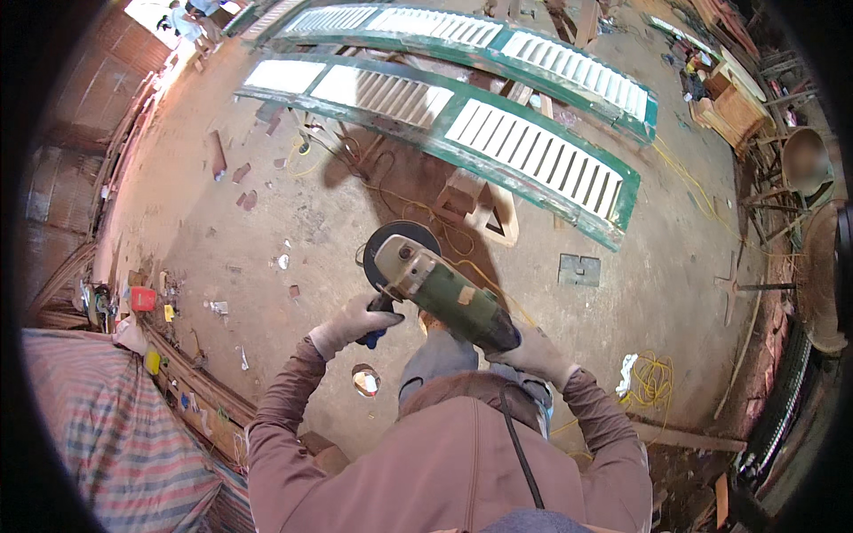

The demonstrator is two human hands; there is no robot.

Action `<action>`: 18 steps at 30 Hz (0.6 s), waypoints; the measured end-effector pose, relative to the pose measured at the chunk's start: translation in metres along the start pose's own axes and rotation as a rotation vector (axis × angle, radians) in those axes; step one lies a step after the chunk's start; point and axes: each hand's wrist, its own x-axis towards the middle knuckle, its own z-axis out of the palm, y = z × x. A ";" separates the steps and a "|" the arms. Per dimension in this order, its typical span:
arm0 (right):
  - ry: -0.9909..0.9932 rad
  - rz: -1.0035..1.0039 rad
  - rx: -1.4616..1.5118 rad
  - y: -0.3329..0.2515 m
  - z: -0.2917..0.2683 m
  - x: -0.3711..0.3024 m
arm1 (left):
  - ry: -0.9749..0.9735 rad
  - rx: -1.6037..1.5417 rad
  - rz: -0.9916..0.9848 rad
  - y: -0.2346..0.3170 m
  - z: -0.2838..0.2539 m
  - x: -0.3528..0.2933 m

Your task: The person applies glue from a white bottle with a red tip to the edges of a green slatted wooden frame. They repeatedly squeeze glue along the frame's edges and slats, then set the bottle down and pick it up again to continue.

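An angle grinder [458, 302] with a green body and a dark round disc [400, 242] is held in front of my waist. My gloved left hand [345, 327] is wrapped round its dark side handle. At the rear of the grinder's body, my gloved right hand [538, 355] grips the dark end. The disc points away from me, toward the green-framed shutter [444, 133] with white slats, and appears apart from it. A second shutter [480, 44] of the same kind lies behind it.
A wooden piece with a triangular hole [499, 215] stands below the near shutter. Yellow cord [653, 380] lies coiled at right. A grey metal plate [579, 270] is on the floor. Striped cloth [133, 426] covers something at left. People [188, 25] stand far off, upper left.
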 end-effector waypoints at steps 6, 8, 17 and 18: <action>-0.013 0.245 -0.393 -0.070 0.030 0.076 | 0.272 -0.138 0.167 -0.089 -0.055 0.072; -0.007 0.262 -0.395 -0.082 0.033 0.093 | 0.262 -0.088 0.129 -0.098 -0.071 0.077; -0.026 0.219 -0.150 -0.030 0.039 0.130 | 0.271 0.155 0.043 -0.073 -0.091 0.081; -0.037 0.194 -0.100 -0.007 0.044 0.135 | 0.289 0.150 0.045 -0.066 -0.091 0.071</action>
